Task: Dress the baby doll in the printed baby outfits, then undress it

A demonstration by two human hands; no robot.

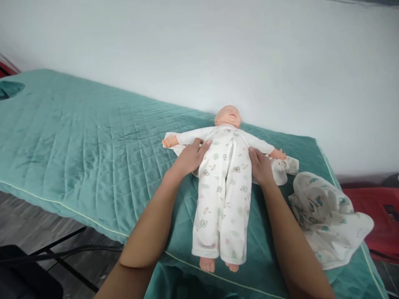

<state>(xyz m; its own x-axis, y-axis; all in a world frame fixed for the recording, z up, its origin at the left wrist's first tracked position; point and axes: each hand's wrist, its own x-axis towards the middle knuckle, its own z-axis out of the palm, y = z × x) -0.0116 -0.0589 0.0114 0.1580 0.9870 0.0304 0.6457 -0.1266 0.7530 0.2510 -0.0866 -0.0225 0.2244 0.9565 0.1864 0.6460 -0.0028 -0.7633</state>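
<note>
A baby doll [230, 116] lies on its back, dressed in white pants [233, 187] with small animal and leaf prints that reach up over its chest. Its arms stretch out sideways and its bare feet point toward me. My left hand [191, 157] grips the doll's side at the waist, thumb on the front. On the opposite side my right hand [262, 165] holds it likewise, fingers partly hidden behind the body. Beneath the doll's arms and back lies a spread white garment [279, 170], mostly covered.
A crumpled white cloth with green prints [330, 220] rests near the right edge of the green quilted bed cover [77, 133]. A white wall [187, 50] stands directly behind. Past the right end is a red object [374, 216]; black metal legs [67, 265] show at lower left.
</note>
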